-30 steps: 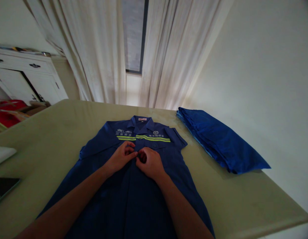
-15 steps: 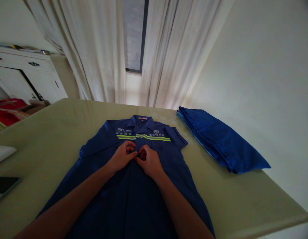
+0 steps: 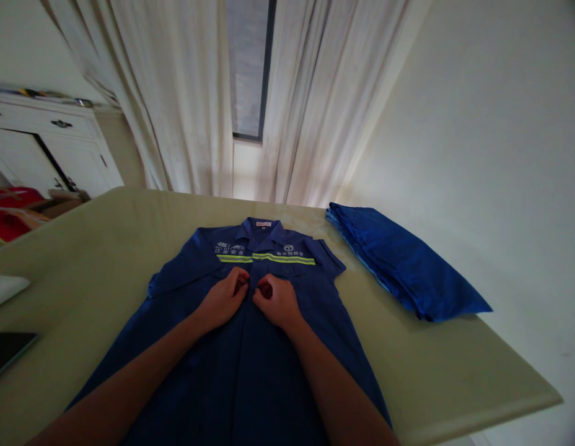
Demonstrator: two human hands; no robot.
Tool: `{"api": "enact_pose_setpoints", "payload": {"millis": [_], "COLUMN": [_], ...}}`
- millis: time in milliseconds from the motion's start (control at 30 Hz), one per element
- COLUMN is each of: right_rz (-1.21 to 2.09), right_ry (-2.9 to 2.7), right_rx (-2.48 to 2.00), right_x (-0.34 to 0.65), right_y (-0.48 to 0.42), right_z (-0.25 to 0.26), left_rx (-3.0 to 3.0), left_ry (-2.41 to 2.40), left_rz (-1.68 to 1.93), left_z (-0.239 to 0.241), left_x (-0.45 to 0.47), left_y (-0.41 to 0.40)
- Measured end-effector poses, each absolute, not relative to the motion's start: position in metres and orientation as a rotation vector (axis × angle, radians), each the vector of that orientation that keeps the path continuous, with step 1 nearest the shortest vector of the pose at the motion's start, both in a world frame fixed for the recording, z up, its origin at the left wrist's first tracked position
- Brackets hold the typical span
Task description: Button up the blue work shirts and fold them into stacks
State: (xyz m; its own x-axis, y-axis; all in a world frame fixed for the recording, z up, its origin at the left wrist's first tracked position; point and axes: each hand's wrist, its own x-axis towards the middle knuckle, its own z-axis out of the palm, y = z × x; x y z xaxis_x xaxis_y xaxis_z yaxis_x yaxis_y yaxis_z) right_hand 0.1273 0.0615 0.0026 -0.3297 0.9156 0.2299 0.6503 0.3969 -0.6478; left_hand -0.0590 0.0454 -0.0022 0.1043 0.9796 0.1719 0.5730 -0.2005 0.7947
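Note:
A dark blue short-sleeved work shirt (image 3: pixel 264 353) lies spread face up, its collar (image 3: pixel 262 230) toward the far side. Across its chest run yellow-green reflective stripes (image 3: pixel 284 258), with white printing above. My left hand (image 3: pixel 229 294) is closed in a pinch on the shirt front, just left of the front placket. On the other side of the placket, my right hand (image 3: pixel 276 298) pinches the cloth with curled fingers. A small gap separates the two hands. Any button between the fingertips is too small and dark to make out.
Folded blue cloth (image 3: pixel 403 266) is piled on the right of the pale green table (image 3: pixel 106 260). At the left edge lie a dark phone-like slab (image 3: pixel 11 350) and something white (image 3: pixel 6 290). Curtains (image 3: pixel 176 93) hang behind; a white cabinet (image 3: pixel 46 142) stands at back left.
My hands have drawn slightly apart at the placket; their fingertips were nearly touching before. The left hand has shifted a little left and down. The view has moved slightly.

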Motion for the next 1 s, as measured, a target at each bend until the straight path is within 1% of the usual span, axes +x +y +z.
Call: {"api": "enact_pose_setpoints", "payload": {"millis": [200,333,467,567,667,800,1000], "right_rz": [0.526,0.496,0.38,0.337,0.357,0.524,1.041], "right_ry": [-2.143,-2.16,-2.33,-2.301,-2.241,-2.09,-1.716], "right_rx": [-1.321,-1.37,-1.436,-1.567,-1.581,-1.461,-1.447], "right_x": [0.133,0.131,0.127,0.126,0.129,0.14,0.163], "right_y": [0.089,0.087,0.057,0.04,0.037,0.049,0.071], "right_z": [0.003,0.011,0.016,0.017,0.016,0.015,0.007], "left_rx": [2.386,2.454,2.415,2.43,2.478,2.576,2.697], "left_ry": [1.495,1.542,1.543,1.536,1.533,1.413,1.303], "left_rz": [0.699,0.623,0.636,0.731,0.796,0.672,0.589], "left_z": [-0.009,-0.014,-0.015,-0.014,-0.006,0.006,0.009], "left_x": [-0.065,-0.066,-0.071,-0.073,-0.071,-0.065,-0.061], "left_y": [0.028,0.042,0.056,0.052,0.042,0.031,0.029]}}
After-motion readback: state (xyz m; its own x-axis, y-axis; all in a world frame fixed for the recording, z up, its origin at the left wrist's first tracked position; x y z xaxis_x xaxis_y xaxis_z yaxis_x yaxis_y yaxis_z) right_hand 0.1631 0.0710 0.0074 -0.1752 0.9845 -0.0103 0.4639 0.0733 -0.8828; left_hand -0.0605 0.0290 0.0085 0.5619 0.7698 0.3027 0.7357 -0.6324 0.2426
